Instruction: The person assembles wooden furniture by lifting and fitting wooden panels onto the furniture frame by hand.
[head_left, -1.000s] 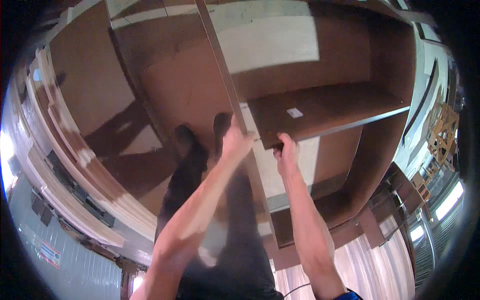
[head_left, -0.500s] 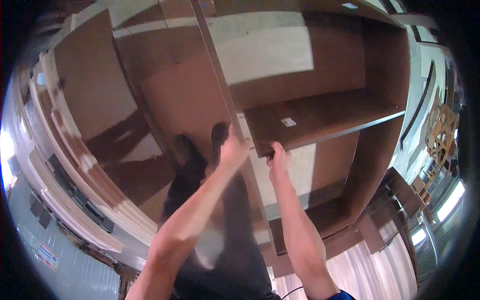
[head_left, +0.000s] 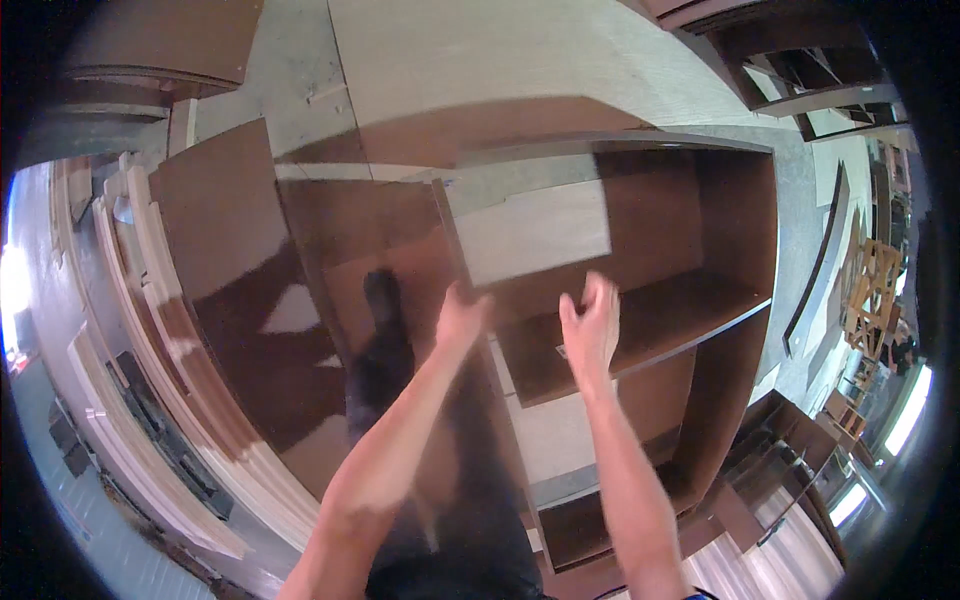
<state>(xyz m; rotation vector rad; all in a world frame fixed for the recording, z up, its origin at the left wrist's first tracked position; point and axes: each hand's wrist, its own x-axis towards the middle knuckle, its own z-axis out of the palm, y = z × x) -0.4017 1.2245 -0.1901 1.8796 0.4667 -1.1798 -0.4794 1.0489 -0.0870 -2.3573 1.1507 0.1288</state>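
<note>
A long brown upright panel runs away from me along the left side of a brown cabinet frame. My left hand is closed over its edge, fingers on one side and thumb on the other. To the right, my right hand is raised above a brown shelf board. Its fingers are curved, the thumb is apart from them, and nothing is between them. The shelf spans to the cabinet's right side wall, and its near left end stops close to the upright panel. A small white label is partly behind my right hand.
Pale board strips are stacked at the left. A large light sheet lies beyond the cabinet. Brown furniture frames stand at the far right, and more brown pieces at the near right. My legs stand left of the upright panel.
My right hand has let go of the shelf's near left corner and lifted above the board. My left hand stays on the panel. The view has shifted, showing more beyond the cabinet.
</note>
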